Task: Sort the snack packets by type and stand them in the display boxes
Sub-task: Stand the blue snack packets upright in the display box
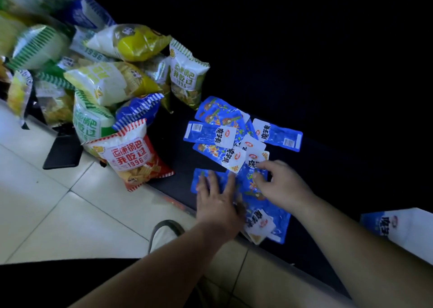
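Blue foil, flat and glossy, lies closest to the person: the nearest packet (267,225) sits at the black counter's (328,97) near edge, between the two wrists; just beyond it the left hand (216,201) rests with fingers spread and straight, palm down, on a corner packet (196,179); at its 3 o'clock the right hand (282,187) has its fingers bent onto the middle packet (248,184), seemingly pinching it near the white label, though whether it has left the counter cannot be told; that packet's long axis runs roughly 12 to 6 o'clock, label end away from the person; the white and blue display box (403,228), only partly in view, lies at about 4 o'clock from the right hand, so that hand is the nearer one for carrying and would need to turn the packet upright; farther out, more blue packets (210,133) fan loosely, overlapping, from 11 to 1 o'clock; farthest, at 10 o'clock, a heap of puffed crisp bags (131,158) leans together, unsorted.
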The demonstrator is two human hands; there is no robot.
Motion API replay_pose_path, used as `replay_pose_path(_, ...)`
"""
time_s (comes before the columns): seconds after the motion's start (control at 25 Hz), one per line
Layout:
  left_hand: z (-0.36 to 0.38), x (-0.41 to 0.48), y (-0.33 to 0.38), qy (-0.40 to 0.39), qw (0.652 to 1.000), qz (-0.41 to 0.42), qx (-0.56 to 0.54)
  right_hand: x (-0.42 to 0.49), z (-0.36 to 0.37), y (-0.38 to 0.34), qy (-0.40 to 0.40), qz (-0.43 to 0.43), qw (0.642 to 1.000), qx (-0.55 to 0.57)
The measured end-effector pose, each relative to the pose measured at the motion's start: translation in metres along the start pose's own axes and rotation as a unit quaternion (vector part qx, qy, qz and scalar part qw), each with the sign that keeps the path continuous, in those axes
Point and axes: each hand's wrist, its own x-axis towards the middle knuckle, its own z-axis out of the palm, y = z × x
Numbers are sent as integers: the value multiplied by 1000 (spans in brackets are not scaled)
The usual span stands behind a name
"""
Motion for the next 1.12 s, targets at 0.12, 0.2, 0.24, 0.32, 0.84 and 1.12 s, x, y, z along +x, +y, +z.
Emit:
replay_pose_path(0.12, -4, 0, 20, 46, 997, 60, -10, 8, -6, 7, 29, 0, 999, 16)
replay_pose_path(0.2, -22, 29, 16, 101, 993, 64, 12, 19, -10, 10, 63, 1, 998, 18)
replay_pose_path(0.24, -35, 51, 11, 107, 992, 59, 20, 24, -10, 11, 77, 7, 996, 37)
replay_pose_path(0.32, -62, 104, 3, 76, 996, 41, 37, 33, -10, 5, 76, 28, 991, 106)
replay_pose_path(0.84, -32, 130, 13, -35, 989, 94, 111, 61, -16, 13, 0, 64, 996, -55)
replay_pose_path(1.12, -31, 112, 12, 78, 979, 188, -6, 64, -24, 47, 44, 93, 994, -32)
